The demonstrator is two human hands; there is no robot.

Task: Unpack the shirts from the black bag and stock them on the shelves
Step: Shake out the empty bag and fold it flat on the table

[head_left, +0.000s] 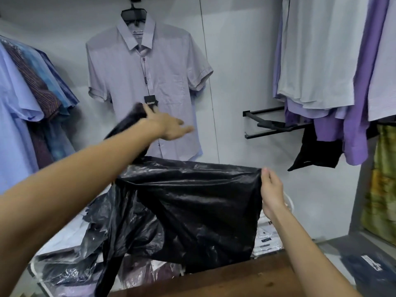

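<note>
While lifted clear of the bench [246, 273] and stretched wide between both hands: black bag [192, 211], thin glossy plastic, slack and creased, hanging flat with no visible bulge. Judged emptied or nearly so; interior not in view, so contents cannot be confirmed.

Left hand [166, 125]: raised and reaching forward, thumb hooked on a gathered corner of the bag, remaining fingers spread loose and blurred. Held high, presumably to draw the plastic taut and shake or flatten it.

Right hand [271, 190]: lower, clamped by thumb and fingertips on the opposite edge of the bag, serving as the anchor for that stretch.

Beneath the bag, resting on the bench: packaged shirts [266, 239] in clear wrapping, white with printed labels at right; further wrapped shirts [70, 269], dark and purple-toned, at lower left. Taken as the unpacked stock, not yet shelved.

Surroundings: lilac short-sleeved shirt [150, 82] on a hanger against the wall, black tag dangling; hanging shirts [27, 99] at left, blue and patterned; purple and pale shirts [334, 61] on a rail at right; black wall bracket [265, 125] bare at its near end.

Judged remaining: discarding the bag, moving wrapped shirts to shelves.
</note>
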